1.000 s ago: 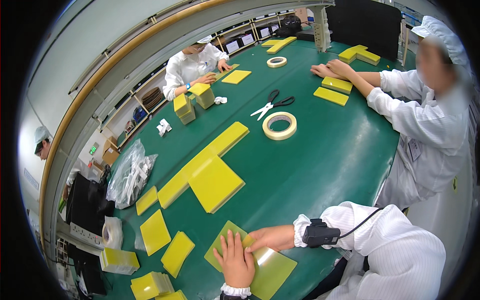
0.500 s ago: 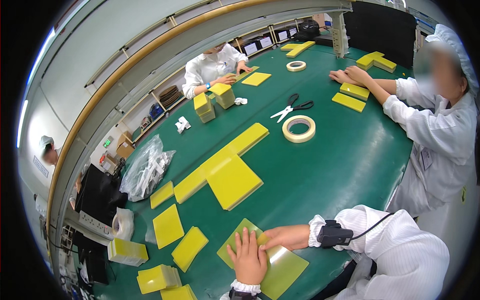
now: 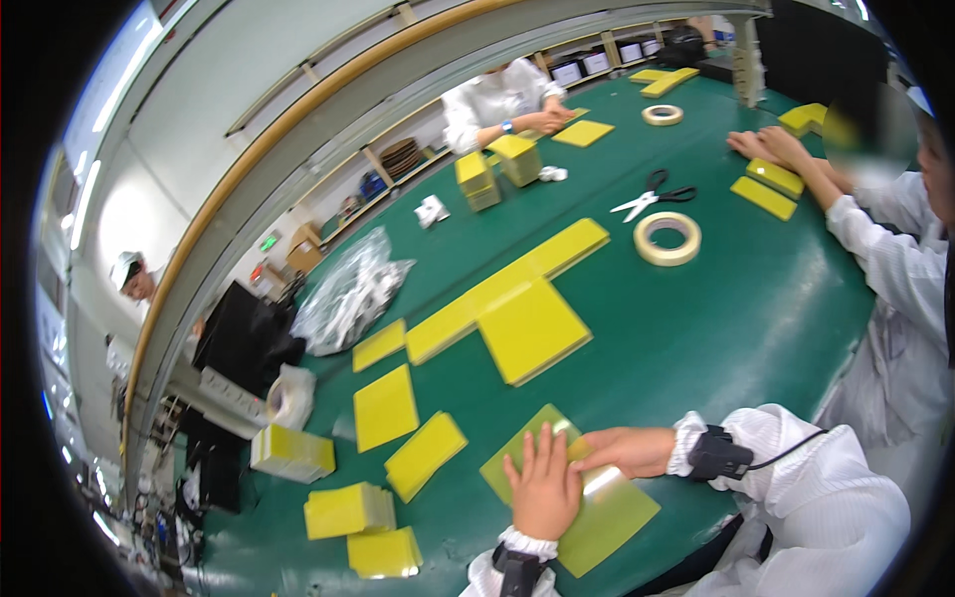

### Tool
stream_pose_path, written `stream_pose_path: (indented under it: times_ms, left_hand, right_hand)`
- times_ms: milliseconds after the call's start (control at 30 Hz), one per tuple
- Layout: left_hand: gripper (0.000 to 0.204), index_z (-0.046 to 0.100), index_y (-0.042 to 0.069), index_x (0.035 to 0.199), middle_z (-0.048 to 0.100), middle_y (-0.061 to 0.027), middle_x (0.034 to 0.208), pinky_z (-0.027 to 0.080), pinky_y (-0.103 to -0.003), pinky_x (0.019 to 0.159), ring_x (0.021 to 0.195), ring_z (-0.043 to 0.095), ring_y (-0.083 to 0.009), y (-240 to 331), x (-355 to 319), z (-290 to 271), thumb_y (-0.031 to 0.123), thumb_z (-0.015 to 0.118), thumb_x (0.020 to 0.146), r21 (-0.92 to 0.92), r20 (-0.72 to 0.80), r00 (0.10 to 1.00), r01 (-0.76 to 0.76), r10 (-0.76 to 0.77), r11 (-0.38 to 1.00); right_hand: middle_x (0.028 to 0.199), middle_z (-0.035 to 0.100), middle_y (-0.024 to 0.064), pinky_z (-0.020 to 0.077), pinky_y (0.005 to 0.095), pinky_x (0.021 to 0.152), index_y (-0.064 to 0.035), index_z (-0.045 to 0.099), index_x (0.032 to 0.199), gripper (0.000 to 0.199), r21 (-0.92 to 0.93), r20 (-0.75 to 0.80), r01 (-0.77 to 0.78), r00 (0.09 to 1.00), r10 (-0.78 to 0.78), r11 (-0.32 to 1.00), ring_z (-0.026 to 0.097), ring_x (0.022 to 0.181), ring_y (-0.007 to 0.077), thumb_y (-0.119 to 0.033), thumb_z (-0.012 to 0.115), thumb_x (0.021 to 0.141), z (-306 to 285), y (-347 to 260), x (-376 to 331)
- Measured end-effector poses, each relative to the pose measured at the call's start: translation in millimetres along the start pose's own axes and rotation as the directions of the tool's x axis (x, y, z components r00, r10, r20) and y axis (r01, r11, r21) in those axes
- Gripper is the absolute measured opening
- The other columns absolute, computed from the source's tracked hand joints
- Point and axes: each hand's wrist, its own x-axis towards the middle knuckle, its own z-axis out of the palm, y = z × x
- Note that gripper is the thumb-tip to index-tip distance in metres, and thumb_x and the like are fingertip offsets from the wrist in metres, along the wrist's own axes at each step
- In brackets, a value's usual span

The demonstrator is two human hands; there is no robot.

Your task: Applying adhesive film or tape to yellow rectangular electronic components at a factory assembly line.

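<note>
On the green table lies a thin translucent yellow sheet (image 3: 615,517), set at a slant close to me. My left hand (image 3: 545,488) rests flat on it, fingers spread and pointing away. From the right, my right hand (image 3: 632,451) reaches to the same sheet; its fingers stretch toward my left hand and touch the surface beside it. My left hand covers part of these fingertips. A glare streak crosses the sheet below my right hand. Just left of my hands is a slanted yellow rectangular stack (image 3: 426,456), with a squarer yellow stack (image 3: 386,408) beyond it.
Yellow pieces (image 3: 534,328) form a T mid-table. Scissors (image 3: 652,197) and a tape roll (image 3: 668,239) lie beyond. Left are a clear plastic bag (image 3: 348,298) and yellow blocks (image 3: 293,453). Co-workers' hands (image 3: 771,147) are at the right and a co-worker (image 3: 502,104) sits at the back.
My view has swung left, so the table and its contents appear farther right. Both my hands keep their places on the sheet. The back co-worker's hands have drawn closer together.
</note>
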Motion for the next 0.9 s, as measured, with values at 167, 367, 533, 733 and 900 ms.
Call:
stream_pose_path:
  times_ms: [167,367,533,733,900]
  left_hand:
    - [0.049,0.041,0.007,0.133,0.035,-0.0159,0.142,0.019,-0.062,0.101,0.130,0.032,-0.0388,0,-1,1,0.020,0.049,0.086,0.015,0.006,0.999,0.042,-0.042,0.999]
    - [0.050,0.039,0.007,0.134,0.032,-0.0138,0.143,0.020,-0.061,0.101,0.131,0.031,-0.0364,2,-2,1,0.021,0.049,0.087,-0.010,-0.016,1.000,0.004,-0.004,1.000]
    - [0.049,0.040,0.010,0.134,0.032,-0.0138,0.143,0.020,-0.062,0.101,0.131,0.030,-0.0365,-1,-2,3,0.021,0.049,0.087,-0.006,-0.033,0.999,0.007,-0.007,1.000]
    - [0.048,0.041,0.014,0.134,0.030,-0.0141,0.144,0.020,-0.063,0.100,0.131,0.030,-0.0374,-1,-4,6,0.020,0.050,0.088,0.001,-0.034,0.999,0.019,-0.019,1.000]
    - [0.048,0.040,0.013,0.135,0.028,-0.0147,0.145,0.020,-0.062,0.101,0.132,0.027,-0.0377,-1,-6,9,0.020,0.050,0.088,-0.018,-0.043,0.999,0.013,-0.014,1.000]
  right_hand:
    - [0.124,0.048,0.0116,0.0464,0.0305,0.087,0.0037,0.034,0.130,0.052,0.007,0.013,0.015,1.000,-0.015,1.000,0.052,0.109,0.0170,-0.019,0.058,0.090,0,-2,0]
    - [0.119,0.052,0.0093,0.0463,0.0300,0.087,-0.0006,0.040,0.124,0.040,-0.018,0.020,0.006,1.000,-0.006,1.000,0.053,0.107,0.0150,-0.018,0.055,0.091,9,-11,-8]
    - [0.115,0.054,0.0082,0.0478,0.0307,0.086,-0.0021,0.041,0.124,0.034,0.019,0.059,-0.015,0.998,0.014,1.000,0.056,0.104,0.0142,-0.014,0.050,0.093,6,-10,-1]
    - [0.119,0.052,0.0095,0.0481,0.0321,0.087,-0.0008,0.040,0.125,0.036,0.005,0.059,-0.007,0.998,0.007,1.000,0.056,0.105,0.0166,-0.013,0.049,0.093,12,-13,-5]
    - [0.122,0.051,0.0111,0.0478,0.0358,0.089,-0.0014,0.038,0.129,0.039,-0.008,0.042,0.010,0.999,-0.009,1.000,0.054,0.109,0.0196,-0.012,0.048,0.092,14,-12,-5]
